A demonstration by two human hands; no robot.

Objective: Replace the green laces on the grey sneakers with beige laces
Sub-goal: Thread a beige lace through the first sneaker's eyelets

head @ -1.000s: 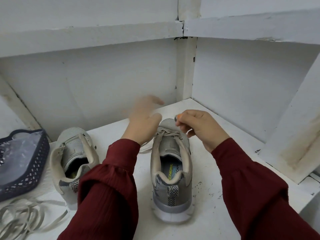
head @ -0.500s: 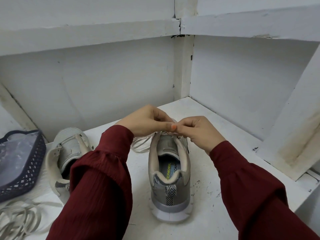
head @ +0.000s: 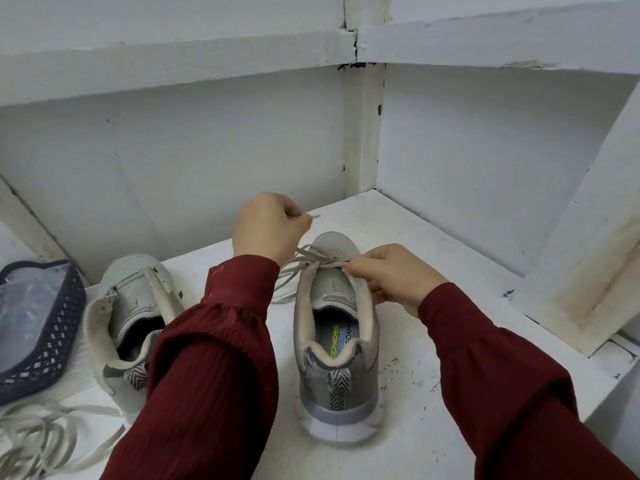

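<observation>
Two grey sneakers stand heel toward me on the white shelf (head: 433, 341). The right sneaker (head: 334, 348) has a beige lace (head: 304, 259) threaded through its lowest eyelets near the toe. My left hand (head: 268, 225) is raised above and left of its toe and pinches one end of that lace, whose tip sticks out to the right. My right hand (head: 394, 277) pinches the sneaker's right eyelet flap where the lace crosses. The left sneaker (head: 133, 318) has no lace and is partly hidden by my left sleeve.
A dark blue mesh basket (head: 48, 327) with clear plastic inside sits at the far left. A loose pile of beige lace (head: 38, 434) lies at the front left. White walls close the shelf at the back and right; a slanted white beam (head: 581, 258) stands at right.
My left hand has pulled away from my right hand, up and to the left, drawing the lace end out. My right hand dropped onto the sneaker's right flap.
</observation>
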